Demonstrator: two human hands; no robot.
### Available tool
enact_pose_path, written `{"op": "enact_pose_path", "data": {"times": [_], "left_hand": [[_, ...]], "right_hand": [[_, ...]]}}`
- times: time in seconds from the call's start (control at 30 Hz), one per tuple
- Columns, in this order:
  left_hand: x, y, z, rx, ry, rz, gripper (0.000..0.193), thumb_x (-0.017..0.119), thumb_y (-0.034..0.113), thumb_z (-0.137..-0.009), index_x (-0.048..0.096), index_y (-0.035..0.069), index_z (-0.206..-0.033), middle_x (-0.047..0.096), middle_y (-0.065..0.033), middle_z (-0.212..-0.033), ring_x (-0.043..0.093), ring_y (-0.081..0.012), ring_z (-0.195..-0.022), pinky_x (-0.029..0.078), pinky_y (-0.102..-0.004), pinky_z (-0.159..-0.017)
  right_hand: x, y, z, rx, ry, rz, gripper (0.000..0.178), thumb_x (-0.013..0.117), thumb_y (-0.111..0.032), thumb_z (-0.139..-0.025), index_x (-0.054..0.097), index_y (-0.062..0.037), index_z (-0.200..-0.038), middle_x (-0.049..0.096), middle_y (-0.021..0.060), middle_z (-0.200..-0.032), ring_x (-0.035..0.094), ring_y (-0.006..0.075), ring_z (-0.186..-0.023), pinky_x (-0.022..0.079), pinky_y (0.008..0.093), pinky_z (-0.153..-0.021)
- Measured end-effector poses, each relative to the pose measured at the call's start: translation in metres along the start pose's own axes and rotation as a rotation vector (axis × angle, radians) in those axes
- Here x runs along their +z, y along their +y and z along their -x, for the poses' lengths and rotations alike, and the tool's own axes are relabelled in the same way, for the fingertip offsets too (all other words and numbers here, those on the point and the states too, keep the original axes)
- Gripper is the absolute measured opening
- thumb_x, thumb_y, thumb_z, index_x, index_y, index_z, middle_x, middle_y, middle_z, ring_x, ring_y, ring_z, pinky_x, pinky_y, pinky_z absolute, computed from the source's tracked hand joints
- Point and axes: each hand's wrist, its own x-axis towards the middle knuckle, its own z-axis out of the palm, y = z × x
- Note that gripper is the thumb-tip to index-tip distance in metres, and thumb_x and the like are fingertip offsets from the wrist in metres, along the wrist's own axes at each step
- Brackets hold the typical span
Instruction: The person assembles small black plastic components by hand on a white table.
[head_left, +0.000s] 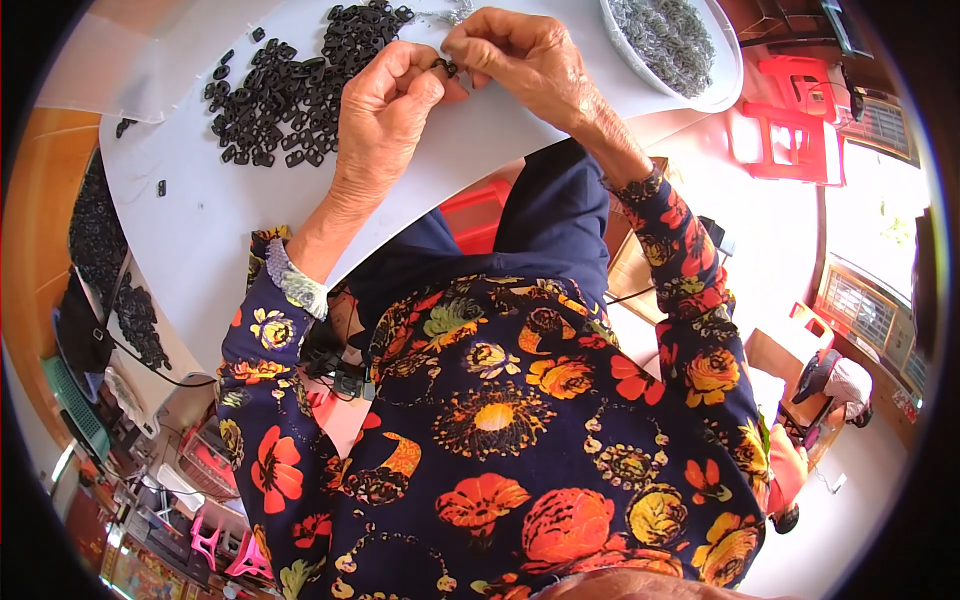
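My left hand [385, 118] pinches a small black plastic piece [445, 66] between thumb and fingertips above the white table [420, 190]. Close against it, my right hand [530, 68] has thumb and forefinger pressed together at the same piece. Whatever sits in the right fingertips is too small and covered to make out. To the left of my hands spreads a heap of similar black pieces [285, 95], some with holes. Several thin silvery bits [455, 14] lie beyond my fingers. A round white basin [722, 75] full of small silvery metal parts stands at the right.
A clear plastic sheet or bin [110, 60] covers the table's far left. More dark pieces [95, 220] lie on a lower surface at left. Red plastic stools [790, 145] stand at right. Another person [787, 470] is partly visible behind me at the right.
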Motion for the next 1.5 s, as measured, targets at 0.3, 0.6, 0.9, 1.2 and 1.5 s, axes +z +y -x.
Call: {"op": "enact_pose_path", "data": {"times": [0.3, 0.6, 0.9, 1.2, 1.5], "left_hand": [[-0.005, -0.005, 0.000, -0.023, -0.055, -0.093, 0.015, 0.055, 0.008, -0.091, 0.059, 0.000, -0.103, 0.057, 0.0041, -0.085, 0.049, -0.0025, -0.077, 0.042, -0.0172, -0.073], [-0.002, -0.005, -0.002, 0.028, 0.006, 0.079, 0.009, 0.051, 0.005, -0.090, 0.057, -0.001, -0.093, 0.064, -0.0026, -0.077, 0.056, -0.0042, -0.070, 0.046, -0.0183, -0.066], [-0.001, -0.006, -0.002, 0.029, -0.001, 0.037, 0.008, 0.052, 0.005, -0.091, 0.057, 0.000, -0.093, 0.064, -0.0016, -0.076, 0.055, -0.0036, -0.069, 0.045, -0.0185, -0.063], [-0.021, 0.002, -0.008, 0.223, 0.033, -0.346, 0.010, 0.056, 0.012, -0.092, 0.060, 0.003, -0.093, 0.062, -0.0001, -0.073, 0.050, -0.0034, -0.064, 0.042, -0.0207, -0.058], [-0.111, 0.051, -0.030, 0.419, -0.165, -1.189, 0.018, 0.063, 0.004, -0.080, 0.063, 0.003, -0.098, 0.059, -0.0065, -0.099, 0.051, -0.0256, -0.100, 0.042, -0.0346, -0.088]], "right_hand": [[0.009, -0.004, 0.004, -0.018, 0.048, 0.217, 0.018, 0.064, -0.020, -0.088, 0.068, -0.0023, -0.086, 0.058, -0.0012, -0.061, 0.051, 0.0045, -0.057, 0.043, 0.0233, -0.053], [0.004, 0.000, 0.004, 0.010, -0.005, 0.048, 0.021, 0.064, -0.022, -0.090, 0.067, -0.0019, -0.094, 0.062, 0.0006, -0.070, 0.055, 0.0047, -0.066, 0.047, 0.0221, -0.059], [0.013, 0.002, 0.007, 0.002, 0.026, -0.025, 0.017, 0.066, -0.014, -0.088, 0.065, 0.0014, -0.094, 0.065, 0.0022, -0.074, 0.058, 0.0054, -0.069, 0.049, 0.0210, -0.064], [0.012, 0.007, 0.004, -0.021, 0.011, -0.156, 0.010, 0.065, -0.007, -0.086, 0.062, 0.0028, -0.089, 0.066, 0.0053, -0.079, 0.058, 0.0060, -0.071, 0.050, 0.0214, -0.066], [0.011, 0.013, 0.006, -0.012, 0.022, -0.163, 0.013, 0.065, -0.007, -0.086, 0.067, 0.0016, -0.096, 0.065, 0.0016, -0.081, 0.056, 0.0051, -0.070, 0.048, 0.0197, -0.067]]}}
